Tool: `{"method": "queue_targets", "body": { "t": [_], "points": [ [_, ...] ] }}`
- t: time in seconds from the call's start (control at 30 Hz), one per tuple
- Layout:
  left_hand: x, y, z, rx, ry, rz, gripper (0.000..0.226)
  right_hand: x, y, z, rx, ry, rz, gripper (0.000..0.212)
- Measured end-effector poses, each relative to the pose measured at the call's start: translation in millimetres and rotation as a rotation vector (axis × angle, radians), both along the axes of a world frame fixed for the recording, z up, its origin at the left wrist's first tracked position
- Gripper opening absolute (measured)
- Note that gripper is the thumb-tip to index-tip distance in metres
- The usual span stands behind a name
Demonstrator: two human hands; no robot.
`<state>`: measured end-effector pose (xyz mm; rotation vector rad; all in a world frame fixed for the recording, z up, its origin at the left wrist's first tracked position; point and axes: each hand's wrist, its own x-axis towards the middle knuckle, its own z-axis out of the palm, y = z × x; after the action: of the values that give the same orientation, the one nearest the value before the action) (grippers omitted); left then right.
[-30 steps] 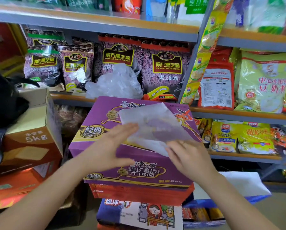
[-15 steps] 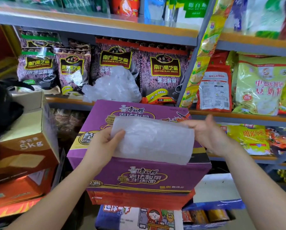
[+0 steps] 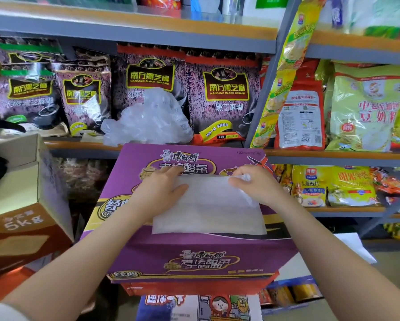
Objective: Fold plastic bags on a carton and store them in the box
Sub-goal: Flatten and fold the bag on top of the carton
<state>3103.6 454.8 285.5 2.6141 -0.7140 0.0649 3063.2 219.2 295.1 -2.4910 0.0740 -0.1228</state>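
Observation:
A translucent white plastic bag [image 3: 208, 207] lies flat on top of the purple noodle carton [image 3: 194, 258] in front of me. My left hand [image 3: 157, 191] rests flat on the bag's left edge with its fingers spread. At the bag's upper right corner my right hand [image 3: 254, 184] pinches a bunched bit of plastic. A heap of crumpled clear plastic bags [image 3: 148, 119] sits on the shelf behind the carton. An open brown cardboard box [image 3: 25, 218] marked 5kg stands at the left.
Metal shelves [image 3: 129, 24] behind hold dark sesame-paste bags [image 3: 226, 96] and yellow-green soy milk bags [image 3: 365, 107]. Under the purple carton lies a red carton [image 3: 194, 289], with more stock below. A white sheet [image 3: 352, 246] sits low at the right.
The bag, held up by both hands half a second ago, now lies flat on the carton. My left hand has moved onto its left edge and my right hand has come in to its top right corner.

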Motion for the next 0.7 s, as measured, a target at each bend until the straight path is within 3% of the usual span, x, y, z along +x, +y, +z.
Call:
{"method": "queue_targets", "body": {
  "t": [0.07,0.23,0.4,0.57,0.7],
  "points": [
    [6,-1,-1,0.049,-0.046,-0.04,0.038,4,-1,-3,-0.029,-0.022,-0.016,0.016],
    [19,-3,-5,0.042,-0.103,-0.108,0.061,7,-2,-16,-0.015,-0.104,-0.059,0.01],
    [25,-9,-4,0.053,-0.12,-0.111,0.029,5,-5,-24,-0.017,-0.233,-0.06,0.009],
    [23,-16,8,0.136,-0.129,-0.077,0.023,7,-9,-22,-0.022,-0.237,-0.08,0.012],
    [-2,-23,8,0.195,-0.154,-0.163,0.06,9,-8,-24,-0.084,-0.235,-0.058,0.009]
  ]
}}
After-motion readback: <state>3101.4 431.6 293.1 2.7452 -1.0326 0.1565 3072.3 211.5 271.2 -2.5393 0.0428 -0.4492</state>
